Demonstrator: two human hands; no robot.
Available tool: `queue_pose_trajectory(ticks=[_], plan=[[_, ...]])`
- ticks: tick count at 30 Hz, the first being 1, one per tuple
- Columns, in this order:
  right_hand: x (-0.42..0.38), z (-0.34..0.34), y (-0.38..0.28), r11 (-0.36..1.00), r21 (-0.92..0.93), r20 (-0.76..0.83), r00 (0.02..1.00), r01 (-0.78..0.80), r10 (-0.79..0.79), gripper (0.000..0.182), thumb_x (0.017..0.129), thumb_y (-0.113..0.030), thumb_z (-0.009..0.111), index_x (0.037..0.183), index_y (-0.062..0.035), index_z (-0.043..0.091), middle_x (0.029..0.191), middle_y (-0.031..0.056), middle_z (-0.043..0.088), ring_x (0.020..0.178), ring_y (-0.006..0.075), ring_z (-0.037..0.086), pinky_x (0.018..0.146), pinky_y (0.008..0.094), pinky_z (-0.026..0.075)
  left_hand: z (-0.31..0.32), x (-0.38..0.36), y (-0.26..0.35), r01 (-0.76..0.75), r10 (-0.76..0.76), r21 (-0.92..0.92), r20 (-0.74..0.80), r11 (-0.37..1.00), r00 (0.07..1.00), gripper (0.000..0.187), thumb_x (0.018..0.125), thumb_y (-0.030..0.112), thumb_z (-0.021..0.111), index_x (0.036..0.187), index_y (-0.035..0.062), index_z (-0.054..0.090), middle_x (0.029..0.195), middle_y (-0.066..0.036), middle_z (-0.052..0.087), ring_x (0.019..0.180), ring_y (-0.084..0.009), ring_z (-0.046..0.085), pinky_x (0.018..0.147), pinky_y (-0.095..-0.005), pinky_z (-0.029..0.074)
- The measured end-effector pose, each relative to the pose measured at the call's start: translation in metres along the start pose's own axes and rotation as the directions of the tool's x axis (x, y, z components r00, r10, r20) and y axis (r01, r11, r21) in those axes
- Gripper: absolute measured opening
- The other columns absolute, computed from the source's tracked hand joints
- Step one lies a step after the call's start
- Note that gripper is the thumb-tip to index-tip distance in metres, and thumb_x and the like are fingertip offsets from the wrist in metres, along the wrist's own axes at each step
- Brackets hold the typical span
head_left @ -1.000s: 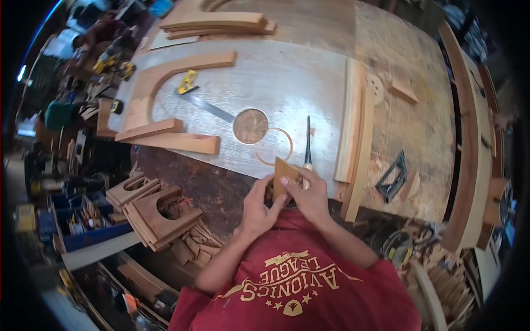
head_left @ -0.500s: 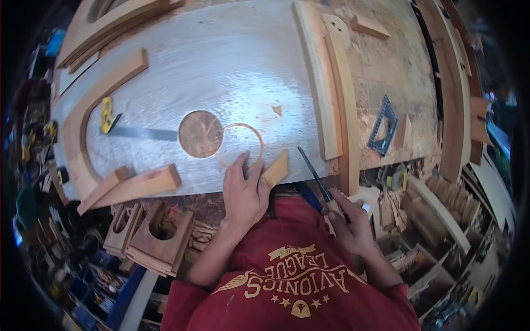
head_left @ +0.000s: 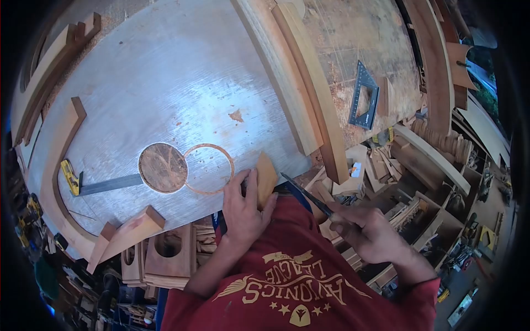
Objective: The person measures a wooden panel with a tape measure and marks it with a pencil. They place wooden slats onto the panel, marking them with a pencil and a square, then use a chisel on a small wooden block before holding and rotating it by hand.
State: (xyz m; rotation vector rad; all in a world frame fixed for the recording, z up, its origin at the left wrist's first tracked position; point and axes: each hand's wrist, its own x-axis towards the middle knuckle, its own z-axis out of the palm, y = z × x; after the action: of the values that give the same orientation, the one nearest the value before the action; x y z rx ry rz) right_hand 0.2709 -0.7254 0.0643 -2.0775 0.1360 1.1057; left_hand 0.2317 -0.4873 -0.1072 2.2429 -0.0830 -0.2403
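Observation:
My left hand [head_left: 244, 209] rests at the front edge of the grey board [head_left: 182, 66], its fingers against a small pointed wood piece [head_left: 266, 179]. In my right hand [head_left: 367, 229] is a slim dark tool [head_left: 306, 194] with a pale handle, its tip directed up and left, near the wood piece but apart from it. A thin wooden ring [head_left: 231, 160] lies just beyond my left fingers, beside a round cutout [head_left: 163, 167] in the board.
A try square [head_left: 110, 184] with a yellow handle lies left of the cutout, near a curved wood frame [head_left: 55, 165]. Long wood strips [head_left: 309, 88] and a dark triangular square [head_left: 364, 99] are right. Stacked wood blocks [head_left: 168, 262] stand below the board.
The view has shifted, so the board appears lower and further left. The small wood piece has turned more upright beside my left hand. My right hand and the tool have moved outward to the right.

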Motion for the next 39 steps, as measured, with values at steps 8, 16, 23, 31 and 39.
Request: queue_pose_trajectory(ticks=[8, 16, 23, 31, 39], plan=[[0.020, -0.015, -0.011, 0.999, 0.037, -0.019, 1.000, -0.023, 0.024, 0.048, 0.091, 0.004, 0.061, 0.139, 0.0054, 0.057, 0.086, 0.0127, 0.071, 0.076, 0.0139, 0.067, 0.076, 0.0304, 0.053, -0.060, -0.016, -0.049, 0.122, -0.061, 0.161, -0.342, 0.979, 0.938, 0.054, 0.081, 0.012, 0.081, 0.128, -0.0050, 0.062, 0.122, -0.023, 0.057, 0.106, -0.0381, 0.060, 0.089, -0.0439, 0.054], [0.003, -0.037, -0.007, 0.998, -0.055, -0.089, 0.996, 0.001, -0.006, 0.043, 0.091, -0.003, 0.063, 0.133, 0.0070, 0.059, 0.119, 0.0291, 0.068, 0.114, 0.0355, 0.069, 0.096, 0.0381, 0.052, 0.022, -0.002, 0.015, -0.061, 0.064, 0.024, -0.154, 0.998, 0.986, 0.058, 0.073, 0.017, 0.084, 0.126, 0.0018, 0.065, 0.113, -0.017, 0.063, 0.098, -0.0356, 0.063, 0.084, -0.0428, 0.054], [0.009, -0.022, -0.010, 0.997, -0.052, 0.113, 0.992, 0.062, -0.056, 0.047, 0.088, 0.000, 0.060, 0.134, 0.0090, 0.058, 0.105, 0.0279, 0.070, 0.098, 0.0393, 0.072, 0.084, 0.0417, 0.056, 0.007, -0.011, -0.005, 0.063, -0.055, 0.026, -0.249, 0.998, 0.967, 0.062, 0.073, 0.010, 0.086, 0.130, -0.0015, 0.063, 0.118, -0.020, 0.062, 0.103, -0.0360, 0.061, 0.089, -0.0433, 0.052], [0.027, -0.015, -0.034, 0.997, -0.050, 0.122, 0.991, 0.062, -0.055, 0.043, 0.086, 0.001, 0.058, 0.129, 0.0091, 0.060, 0.092, 0.0278, 0.069, 0.094, 0.0426, 0.071, 0.083, 0.0448, 0.057, 0.005, -0.009, -0.013, 0.031, -0.032, -0.005, -0.188, 0.999, 0.982, 0.065, 0.075, 0.021, 0.088, 0.131, -0.0014, 0.063, 0.120, -0.019, 0.060, 0.098, -0.0355, 0.059, 0.083, -0.0430, 0.051], [0.052, -0.019, -0.102, 0.944, -0.058, 0.242, 0.913, -0.325, 0.329, 0.035, 0.093, -0.001, 0.055, 0.127, 0.0093, 0.061, 0.088, 0.0249, 0.071, 0.100, 0.0354, 0.073, 0.090, 0.0383, 0.055, -0.001, -0.006, -0.016, 0.037, -0.053, -0.094, -0.174, 0.995, 0.983, 0.057, 0.080, 0.023, 0.083, 0.129, -0.0008, 0.064, 0.124, -0.018, 0.060, 0.099, -0.0346, 0.059, 0.083, -0.0436, 0.051]])
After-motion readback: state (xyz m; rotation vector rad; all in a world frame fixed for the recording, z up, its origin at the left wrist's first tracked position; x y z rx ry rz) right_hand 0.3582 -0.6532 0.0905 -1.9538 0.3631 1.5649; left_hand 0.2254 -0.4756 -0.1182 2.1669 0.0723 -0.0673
